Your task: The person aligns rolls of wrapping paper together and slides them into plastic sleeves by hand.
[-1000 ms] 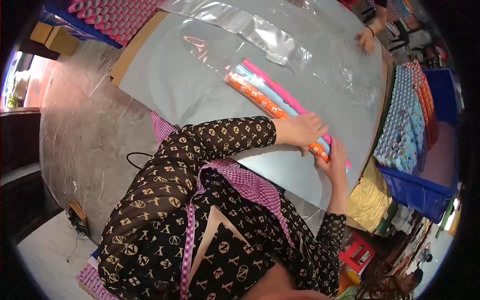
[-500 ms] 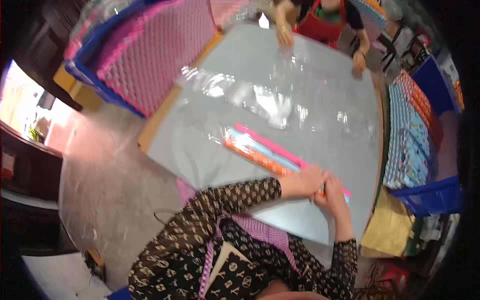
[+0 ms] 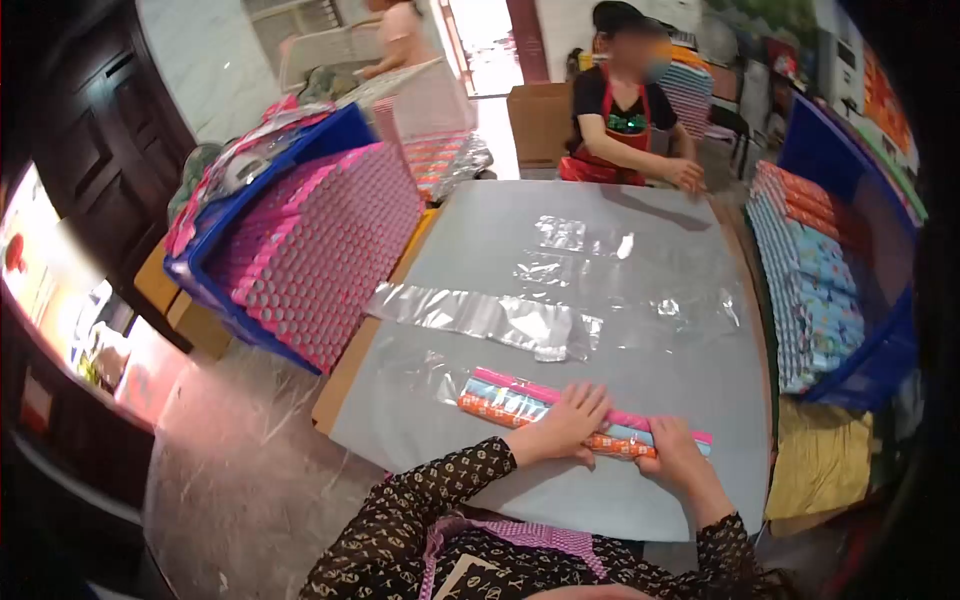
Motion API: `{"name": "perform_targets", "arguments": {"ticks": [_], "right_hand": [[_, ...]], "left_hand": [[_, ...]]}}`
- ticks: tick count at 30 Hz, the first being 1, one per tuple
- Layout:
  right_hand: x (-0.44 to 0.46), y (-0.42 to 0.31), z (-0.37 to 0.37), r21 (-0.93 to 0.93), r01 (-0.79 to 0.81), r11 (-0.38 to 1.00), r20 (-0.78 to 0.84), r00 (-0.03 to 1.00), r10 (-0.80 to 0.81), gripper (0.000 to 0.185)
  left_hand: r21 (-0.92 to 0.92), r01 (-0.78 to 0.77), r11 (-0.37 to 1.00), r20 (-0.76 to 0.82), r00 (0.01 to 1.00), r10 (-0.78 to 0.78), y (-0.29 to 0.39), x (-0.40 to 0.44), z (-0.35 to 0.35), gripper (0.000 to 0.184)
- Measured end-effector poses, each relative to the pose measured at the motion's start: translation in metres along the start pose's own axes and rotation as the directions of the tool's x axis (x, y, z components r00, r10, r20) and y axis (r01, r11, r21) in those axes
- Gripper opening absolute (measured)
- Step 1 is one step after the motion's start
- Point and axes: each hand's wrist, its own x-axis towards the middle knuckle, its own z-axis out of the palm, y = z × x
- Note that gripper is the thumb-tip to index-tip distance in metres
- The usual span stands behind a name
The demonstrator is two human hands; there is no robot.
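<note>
A bundle of slim paper rolls (image 3: 512,400) lies slantwise on the table in front of me: pink, light blue and patterned orange, looking like wrapping paper, with shiny clear film over part of it. My left hand (image 3: 565,425) rests flat across the middle of the bundle, fingers stretched out. At the right end, my right hand (image 3: 680,452) grips the rolls, its thumb on the near side and fingers over the top. Beyond the bundle lie clear plastic sleeves (image 3: 480,312), flat on the grey table (image 3: 420,375).
On the left, a blue crate (image 3: 190,275) holds many pink rolls (image 3: 330,240). At the right, another blue crate (image 3: 885,345) holds blue and orange rolls (image 3: 815,290). A co-worker in a red apron (image 3: 610,140) stands across the table; another person (image 3: 400,40) is farther back.
My hands, close together at the bundle's right end before, are now apart, the left one flat on its middle. The view has tilted up. The co-worker's hands have come together.
</note>
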Motion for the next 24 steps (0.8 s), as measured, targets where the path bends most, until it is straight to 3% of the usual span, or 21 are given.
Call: {"name": "perform_targets", "arguments": {"ticks": [1, 3, 5, 6, 7, 8, 11, 12, 14, 16, 19, 21, 24], "right_hand": [[0.002, -0.002, 0.000, 0.004, -0.042, 0.999, -0.025, 0.999, 0.043, 0.050], [0.004, 0.002, 0.005, 0.022, -0.001, 1.000, 0.011, 1.000, 0.001, 0.047], [0.005, 0.011, 0.015, 0.094, -0.051, 0.994, 0.112, 0.993, 0.041, 0.048], [0.008, 0.008, 0.009, 0.121, -0.050, 0.991, 0.120, 0.992, 0.035, 0.043], [0.002, 0.014, 0.022, 0.115, 0.081, 0.990, -0.040, 0.996, -0.076, 0.040], [0.002, 0.007, 0.023, 0.165, 0.021, 0.986, -0.060, 0.998, -0.011, 0.048], [-0.002, 0.022, 0.026, -0.042, 0.011, 0.999, 0.057, 0.998, -0.009, 0.073], [-0.006, 0.024, 0.017, -0.029, -0.001, 1.000, 0.053, 0.999, 0.002, 0.079], [-0.019, 0.025, 0.001, -0.014, -0.021, 1.000, 0.048, 0.999, 0.021, 0.085], [-0.026, 0.038, -0.014, -0.108, -0.032, 0.994, 0.241, 0.969, 0.057, 0.098], [-0.060, 0.079, -0.017, -0.151, -0.054, 0.987, 0.135, 0.988, 0.075, 0.106], [-0.076, 0.094, -0.017, -0.133, -0.073, 0.989, 0.134, 0.987, 0.090, 0.109], [-0.084, 0.100, -0.012, -0.087, -0.083, 0.993, 0.099, 0.991, 0.092, 0.111]], "left_hand": [[0.001, -0.045, 0.999, 0.020, 0.999, 0.045, -0.003, -0.003, 0.001, 0.112], [-0.200, -0.027, 0.979, -0.015, 1.000, 0.024, -0.005, -0.005, 0.007, 0.101], [-0.070, -0.109, 0.992, -0.069, 0.992, 0.104, -0.010, -0.003, 0.019, 0.092], [-0.067, -0.073, 0.995, -0.029, 0.997, 0.071, -0.003, -0.003, 0.009, 0.091], [-0.057, -0.037, 0.998, 0.003, 0.999, 0.038, 0.000, -0.007, -0.003, 0.090], [-0.075, -0.012, 0.997, 0.031, 0.999, 0.014, -0.006, -0.005, 0.004, 0.092], [0.007, 0.027, 1.000, 0.009, 1.000, -0.027, -0.006, -0.003, 0.011, 0.100], [-0.012, -0.047, 0.999, 0.038, 0.998, 0.048, -0.005, 0.001, 0.011, 0.100], [0.039, -0.017, 0.999, -0.015, 1.000, 0.018, 0.002, -0.007, 0.010, 0.105], [0.030, -0.029, 0.999, 0.005, 1.000, 0.029, -0.003, -0.005, 0.008, 0.106], [-0.037, 0.026, 0.999, 0.069, 0.997, -0.024, 0.000, -0.003, 0.006, 0.110], [0.061, -0.019, 0.998, -0.011, 1.000, 0.020, -0.003, -0.005, 0.013, 0.112], [0.030, -0.031, 0.999, -0.017, 0.999, 0.032, -0.004, -0.004, 0.015, 0.113]]}}
